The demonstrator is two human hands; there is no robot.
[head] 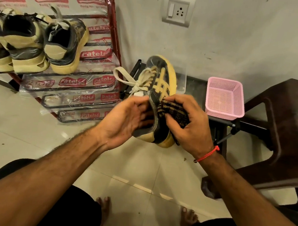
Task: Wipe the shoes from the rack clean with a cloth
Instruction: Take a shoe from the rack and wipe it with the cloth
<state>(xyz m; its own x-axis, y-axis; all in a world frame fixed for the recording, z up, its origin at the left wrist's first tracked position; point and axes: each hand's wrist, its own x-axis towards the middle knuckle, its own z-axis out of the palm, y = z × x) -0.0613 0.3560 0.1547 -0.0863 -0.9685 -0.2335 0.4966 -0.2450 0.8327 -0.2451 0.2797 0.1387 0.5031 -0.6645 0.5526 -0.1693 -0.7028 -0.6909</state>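
Note:
A black and yellow sneaker (162,78) with white laces is held in the air at the middle of the view, toe pointing away. My left hand (126,118) grips its heel and collar from the left. My right hand (190,125) holds a dark checked cloth (173,111) bunched against the sneaker's right side. Three more black and yellow shoes (43,45) stand on the top shelf of the red and black rack (113,38) at the upper left.
A pink mesh basket (225,99) sits on a low dark stand to the right of the sneaker. A dark brown plastic stool (276,133) stands at the right. A wall socket (177,10) is above. Pale floor tiles (131,168) lie below my arms, with my bare feet at the bottom.

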